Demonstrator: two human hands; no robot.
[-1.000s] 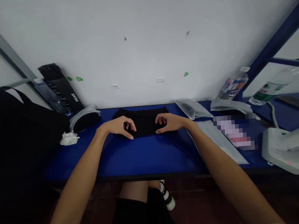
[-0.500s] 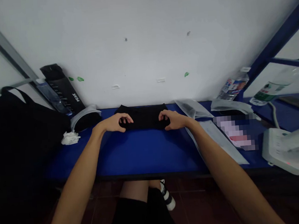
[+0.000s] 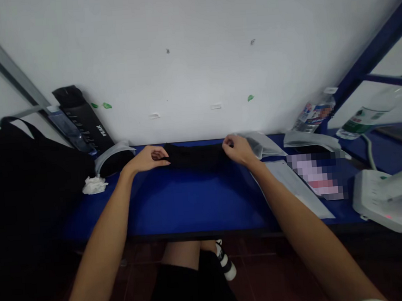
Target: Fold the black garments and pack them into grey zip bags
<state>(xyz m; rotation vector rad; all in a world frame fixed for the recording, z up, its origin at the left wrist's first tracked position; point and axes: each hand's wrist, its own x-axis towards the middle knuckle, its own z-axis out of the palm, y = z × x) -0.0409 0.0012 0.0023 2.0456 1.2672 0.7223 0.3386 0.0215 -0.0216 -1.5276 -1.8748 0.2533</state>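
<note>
A black cloth [image 3: 196, 158] stretches sideways between my two hands, over the back part of the blue table [image 3: 194, 202], near the wall. My left hand [image 3: 149, 158] pinches its left end, with the fingertips and thumb closed on the fabric. At the right end, my right hand [image 3: 235, 148] has its fingers closed on the cloth's upper corner. Folds in the dark fabric are hard to make out.
Left: a black bag [image 3: 32, 182], crumpled tissue [image 3: 94, 185], a black PEAK bottle [image 3: 83, 120] and a clear-sleeved black item [image 3: 114, 161]. Right: plastic sleeves [image 3: 294, 185], a blurred pink item [image 3: 314, 176], two bottles [image 3: 314, 113] [image 3: 365, 119] and a white power strip [image 3: 382, 199].
Both hands have closed on the cloth's ends. My right hand has moved slightly right and up, my left hand slightly left, and the cloth is drawn wider.
</note>
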